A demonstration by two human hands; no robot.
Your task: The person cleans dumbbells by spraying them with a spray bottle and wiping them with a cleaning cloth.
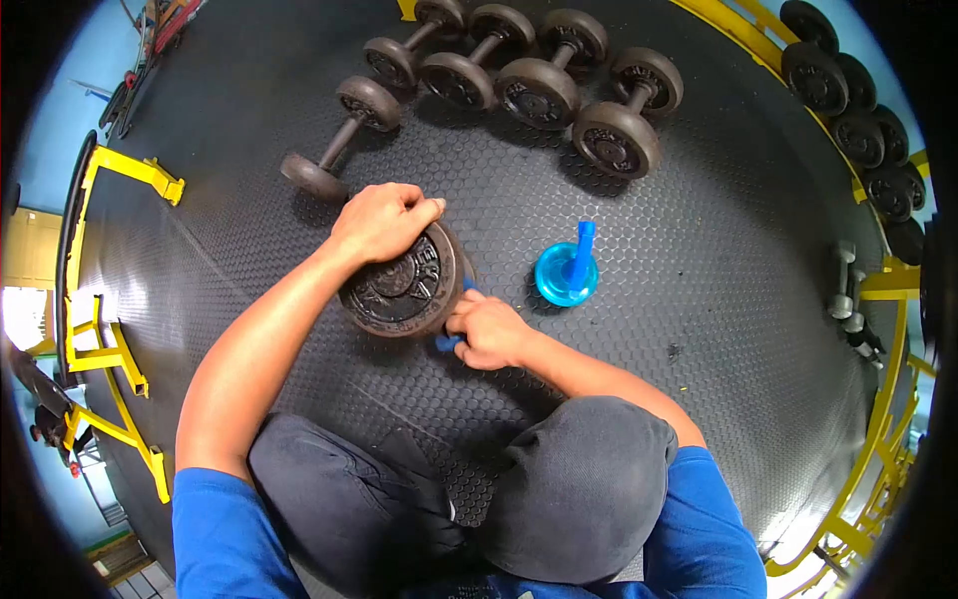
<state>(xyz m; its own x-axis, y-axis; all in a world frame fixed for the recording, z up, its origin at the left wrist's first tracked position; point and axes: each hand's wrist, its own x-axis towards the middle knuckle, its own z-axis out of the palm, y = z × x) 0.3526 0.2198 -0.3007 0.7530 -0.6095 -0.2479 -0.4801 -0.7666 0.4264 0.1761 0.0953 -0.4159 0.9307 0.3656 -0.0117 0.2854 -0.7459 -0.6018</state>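
A dark, worn dumbbell (399, 295) stands on the floor before me, one round plate facing the camera. My left hand (382, 224) is closed over the upper rim of that plate, fingers curled around its edge. At the dumbbell's right side, my right hand (491, 331) is closed on a blue cloth (447, 342), pressed near the plate's edge. Only bits of the cloth show around the fingers. The dumbbell's handle is mostly hidden. To the right stands a translucent blue bottle (552, 278) with a blue spout-like top, touched by neither hand.
Several dumbbells (539, 92) lie in an arc on the black textured mat (738, 329) beyond my hands. My bent knees (589, 479) are close below. Yellow racks (112, 359) border the left, and a rack with weight plates (813, 80) stands right, near small grey dumbbells (843, 280).
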